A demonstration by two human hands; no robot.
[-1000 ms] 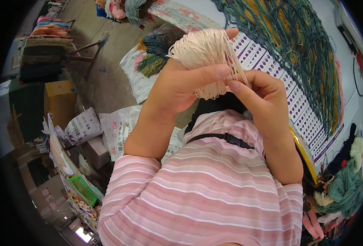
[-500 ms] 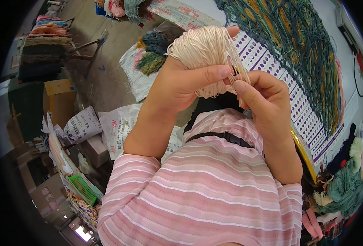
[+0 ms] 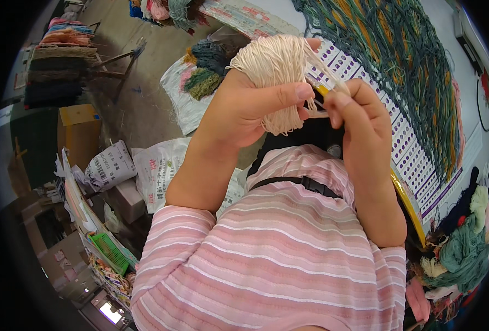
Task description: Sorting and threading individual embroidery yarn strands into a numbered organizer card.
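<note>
Soft stringy cream yarn [image 3: 280, 71], crinkled cloth shirt [image 3: 277, 248], matt cardboard box [image 3: 80, 131], smooth plastic buckle [image 3: 315, 186], rough-looking teal yarn [image 3: 465, 256]

Both bare forearms, the left forearm [image 3: 203, 168] and the right forearm [image 3: 379, 193], rise from bent elbows and lean inward, so that the hands meet closely in front of the body without touching. The left hand [image 3: 251, 110] is curled in a rounded grip, its thumb [image 3: 283, 98] lying almost straight across toward the other hand, one fingertip [image 3: 314, 43] showing beyond the thumb and the other fingers mostly hidden. The right hand [image 3: 367, 113] is turned inward in a pinch, its thumb and forefinger bent toward each other.
</note>
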